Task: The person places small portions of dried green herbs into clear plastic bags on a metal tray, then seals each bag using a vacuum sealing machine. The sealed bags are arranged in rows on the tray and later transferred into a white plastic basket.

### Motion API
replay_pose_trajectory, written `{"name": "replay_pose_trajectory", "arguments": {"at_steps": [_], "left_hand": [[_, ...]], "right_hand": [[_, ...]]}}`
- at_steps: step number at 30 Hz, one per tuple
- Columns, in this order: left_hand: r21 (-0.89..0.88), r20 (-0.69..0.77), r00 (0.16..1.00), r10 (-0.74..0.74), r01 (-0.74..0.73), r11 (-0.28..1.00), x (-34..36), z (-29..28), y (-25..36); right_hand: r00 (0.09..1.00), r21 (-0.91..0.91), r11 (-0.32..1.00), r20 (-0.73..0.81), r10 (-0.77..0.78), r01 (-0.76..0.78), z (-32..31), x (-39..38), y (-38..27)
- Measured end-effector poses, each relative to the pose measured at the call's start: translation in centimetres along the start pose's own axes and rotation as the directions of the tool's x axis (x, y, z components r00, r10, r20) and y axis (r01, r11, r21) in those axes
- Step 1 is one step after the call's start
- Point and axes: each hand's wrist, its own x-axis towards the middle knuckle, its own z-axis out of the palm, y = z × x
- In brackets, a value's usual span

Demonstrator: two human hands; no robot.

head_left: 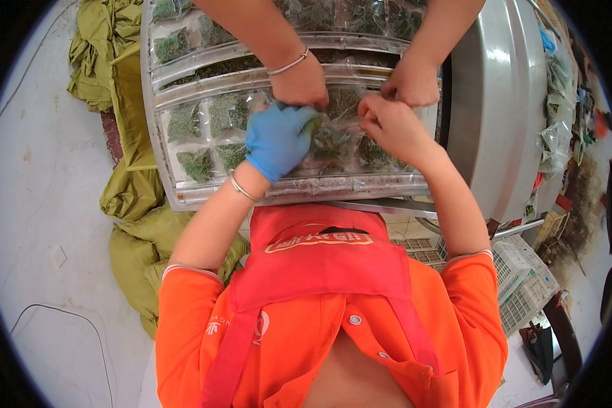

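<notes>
My left hand (275,139), in a blue glove, is closed with something green at its fingertips, which looks like part of a clear bag of small green grains (328,144). To the right, my bare right hand (396,130) has its thumb and fingers pinched together over the bags; whatever is between them is too small to make out. Both hands are above a metal-edged tray (292,192) laid with similar clear bags (228,114). Across from me, a co-worker's two bare hands (299,83) reach in, touching or nearly touching mine around another bag (343,102).
More bags (171,46) fill the tray's far section, beyond a metal divider. A rounded steel housing (500,102) stands at the right. Olive-green sacks (139,251) lie left on the floor, near a cable (81,313). Plastic crates (523,279) sit at lower right.
</notes>
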Motion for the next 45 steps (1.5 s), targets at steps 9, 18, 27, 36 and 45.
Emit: {"name": "replay_pose_trajectory", "arguments": {"at_steps": [9, 18, 27, 36, 45], "left_hand": [[-0.332, -0.095, 0.995, -0.007, -0.025, 0.943, -3.4, -5.0, 5.3], [-0.4, -0.031, 0.999, 0.021, -0.031, 0.916, -2.5, -4.4, 8.7], [-0.255, -0.03, 0.999, 0.046, -0.052, 0.966, -1.7, -3.0, 8.9], [0.048, -0.149, 0.988, 0.029, -0.022, 0.999, 1.7, 1.5, 8.0], [0.194, 0.293, 0.954, 0.061, -0.122, 0.973, 3.6, 7.5, 6.2]], "right_hand": [[0.986, 0.636, 0.762, -0.168, -0.017, 0.122, 0.8, -6.7, -3.4], [0.906, 0.726, 0.667, -0.379, 0.187, 0.165, 2.0, -10.4, -3.4], [0.837, 0.711, 0.693, -0.449, 0.312, 0.123, 3.4, -9.1, -1.2], [0.699, 0.4, 0.916, -0.649, 0.301, -0.022, 5.1, -0.2, 5.5], [0.671, -0.569, 0.804, -0.665, -0.328, -0.171, 2.6, 1.3, 7.8]]}}
